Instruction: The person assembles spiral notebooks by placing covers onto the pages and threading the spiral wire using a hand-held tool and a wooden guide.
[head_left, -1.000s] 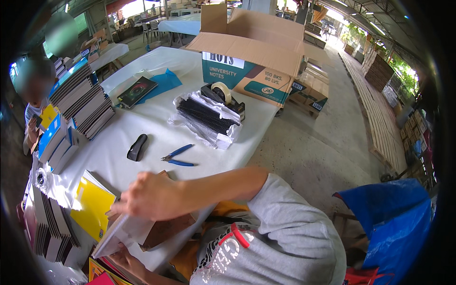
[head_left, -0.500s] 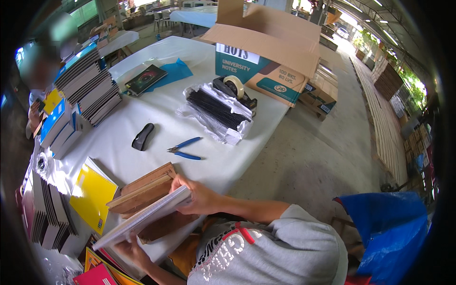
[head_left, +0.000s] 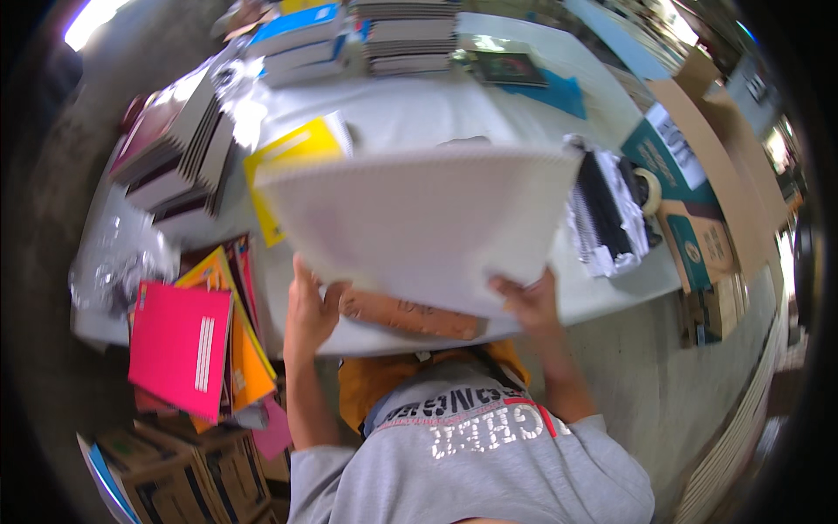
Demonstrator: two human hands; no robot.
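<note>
A thick stack of white paper (head_left: 419, 223), with a row of small holes along its far edge, is held up in front of me and is slightly blurred. My left hand (head_left: 312, 306) grips its near left corner. My right hand (head_left: 528, 301) pinches its near right part, thumb on top. Under the stack, at the table's near edge, lies a brown wooden block (head_left: 410, 314). A yellow notebook (head_left: 292, 153) lies just beyond, partly covered by the paper. The pliers seen earlier are hidden behind the stack.
Dark-covered notebooks (head_left: 179, 153) are piled at left, above pink (head_left: 179, 349) and orange notebooks. More piles (head_left: 410, 39) stand at the far edge. To the right are black binding coils (head_left: 607, 210) in white paper, a tape dispenser (head_left: 648, 192) and an open carton (head_left: 672, 162).
My view has swung left. The paper stack has turned from nearly edge-on to broad face toward me, and both hands now hold its near side.
</note>
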